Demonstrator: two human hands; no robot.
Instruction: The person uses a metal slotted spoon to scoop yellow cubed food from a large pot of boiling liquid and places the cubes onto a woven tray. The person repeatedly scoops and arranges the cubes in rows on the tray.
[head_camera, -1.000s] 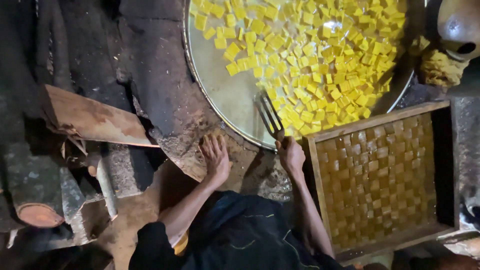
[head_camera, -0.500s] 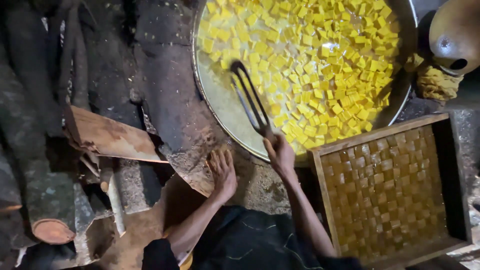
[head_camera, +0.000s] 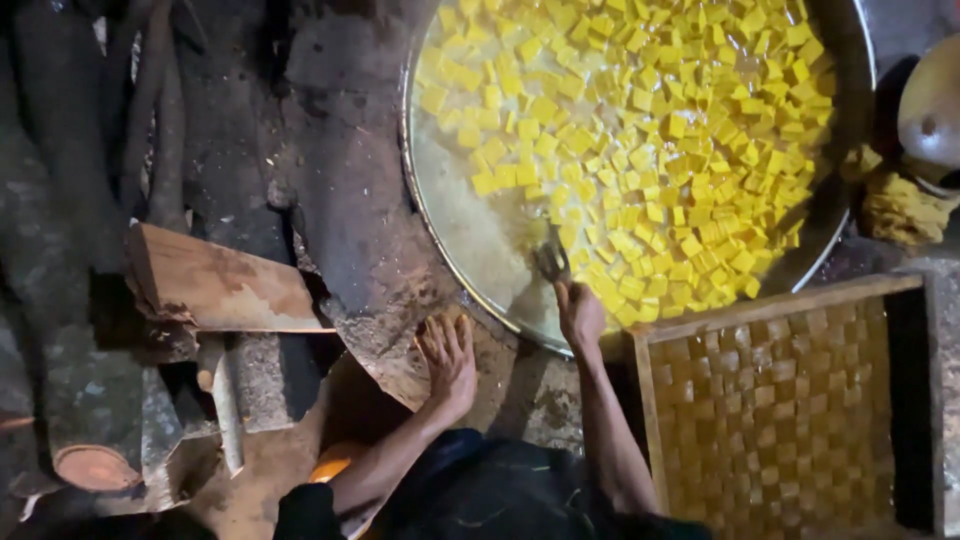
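Yellow cubes (head_camera: 650, 130) were seen from the head view floating in liquid in a wide metal pan (head_camera: 470, 250), filling most of it. A metal fork (head_camera: 552, 262) was dipped among them at the pan's near edge, gripped by the right hand (head_camera: 580, 315). The left hand (head_camera: 448, 362) was laid flat, fingers spread, on the sooty stove ledge (head_camera: 340, 210). Browned cubes (head_camera: 780, 410) were packed in rows in a wooden tray (head_camera: 770, 300) just beside the pan.

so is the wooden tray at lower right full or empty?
Full. The square wooden tray is packed edge to edge with a grid of brown cubes, except a dark strip on its right.
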